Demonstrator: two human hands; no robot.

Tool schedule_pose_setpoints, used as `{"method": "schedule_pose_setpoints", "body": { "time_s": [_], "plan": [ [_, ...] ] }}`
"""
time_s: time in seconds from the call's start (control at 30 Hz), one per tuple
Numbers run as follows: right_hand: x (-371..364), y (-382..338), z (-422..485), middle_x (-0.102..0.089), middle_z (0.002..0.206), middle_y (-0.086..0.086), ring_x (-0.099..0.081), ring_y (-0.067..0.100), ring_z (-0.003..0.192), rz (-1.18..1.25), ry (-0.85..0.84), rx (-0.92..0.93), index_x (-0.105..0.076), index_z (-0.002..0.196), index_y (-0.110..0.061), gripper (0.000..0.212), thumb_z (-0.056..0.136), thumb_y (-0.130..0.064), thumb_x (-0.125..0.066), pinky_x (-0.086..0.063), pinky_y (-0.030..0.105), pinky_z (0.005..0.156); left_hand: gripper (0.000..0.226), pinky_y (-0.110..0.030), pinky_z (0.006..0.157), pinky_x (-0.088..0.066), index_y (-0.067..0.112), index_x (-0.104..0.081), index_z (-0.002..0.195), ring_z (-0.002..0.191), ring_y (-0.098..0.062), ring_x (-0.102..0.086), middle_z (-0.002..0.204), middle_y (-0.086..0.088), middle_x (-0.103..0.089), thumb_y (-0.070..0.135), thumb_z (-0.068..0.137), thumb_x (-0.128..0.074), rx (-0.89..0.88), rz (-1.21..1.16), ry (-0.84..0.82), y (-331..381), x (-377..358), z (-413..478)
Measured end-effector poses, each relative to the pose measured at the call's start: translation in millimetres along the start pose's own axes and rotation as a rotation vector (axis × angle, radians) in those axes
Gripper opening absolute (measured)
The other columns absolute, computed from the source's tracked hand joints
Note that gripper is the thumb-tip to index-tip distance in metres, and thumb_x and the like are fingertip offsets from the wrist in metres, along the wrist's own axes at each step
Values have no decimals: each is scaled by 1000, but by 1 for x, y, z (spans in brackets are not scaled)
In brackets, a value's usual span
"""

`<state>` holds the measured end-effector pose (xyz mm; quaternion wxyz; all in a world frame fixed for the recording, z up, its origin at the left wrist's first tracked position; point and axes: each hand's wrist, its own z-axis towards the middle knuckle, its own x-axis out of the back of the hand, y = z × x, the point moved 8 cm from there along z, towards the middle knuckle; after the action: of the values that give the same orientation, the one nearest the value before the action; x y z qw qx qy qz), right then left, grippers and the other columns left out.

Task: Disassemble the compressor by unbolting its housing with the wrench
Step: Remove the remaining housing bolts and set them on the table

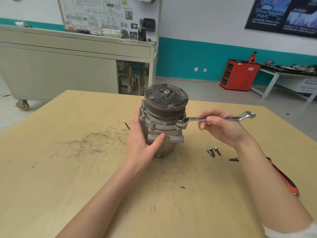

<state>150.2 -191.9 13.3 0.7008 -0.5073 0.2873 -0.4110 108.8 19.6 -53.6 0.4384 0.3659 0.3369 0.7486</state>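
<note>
Compressor (pixel 163 121) stands upright: dark grooved pulley atop grimy grey housing

A training workshop — wiring-diagram board (pixel 96 14), red tool cabinet (pixel 239 75), cluttered workbench (pixel 289 70).
</note>
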Motion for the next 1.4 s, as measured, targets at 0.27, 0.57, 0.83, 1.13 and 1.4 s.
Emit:
{"method": "schedule_pose_setpoints", "body": {
  "time_s": [0.27, 0.57, 0.83, 1.13, 1.4],
  "plan": [
    [9, -14, 5, -64, 56, 5, -60, 15, 56, -28, 184, 33, -78, 73, -12, 36, 89, -2, -46, -50, 23, 58, 99, -46, 117, -29, 33, -8, 152, 144, -7, -25, 156, 8, -24, 61, 74, -60, -2, -5, -5, 0, 1, 1],
    [-88, -76, -51, -57, 46, 1, -49, 10, 40, -1023, 573, 397, -63, 58, -12, 36, 90, -23, -50, -39, 20, 43, 100, -47, 117, -28, 27, -9, 155, 144, -8, -25, 157, 7, -24, 59, 76, -61, -14, 17, 4, -1, 1, 1],
    [-149, -40, -65, -55, 53, 1, -52, 21, 48, -1497, 536, 633, -61, 64, -10, 28, 88, -15, -48, -39, 27, 42, 98, -47, 116, -30, 33, -9, 152, 143, -8, -28, 154, 11, -25, 60, 73, -60, -17, 9, 12, 0, 1, 0],
    [-134, -51, -74, -52, 47, 1, -49, 18, 41, -1507, 698, 754, -68, 69, -5, 33, 95, -19, -53, -41, 27, 35, 100, -49, 114, -31, 25, -11, 154, 143, -11, -29, 154, 4, -28, 60, 73, -58, -25, 12, 6, 2, 1, 0],
    [-138, -42, -74, -53, 47, 2, -51, 19, 41, -1512, 724, 681, -69, 73, -2, 23, 89, -15, -57, -39, 25, 34, 99, -47, 116, -28, 27, -9, 153, 143, -7, -27, 155, 5, -26, 61, 74, -58, -36, 17, 10, 3, 1, 0]
  ]
}}
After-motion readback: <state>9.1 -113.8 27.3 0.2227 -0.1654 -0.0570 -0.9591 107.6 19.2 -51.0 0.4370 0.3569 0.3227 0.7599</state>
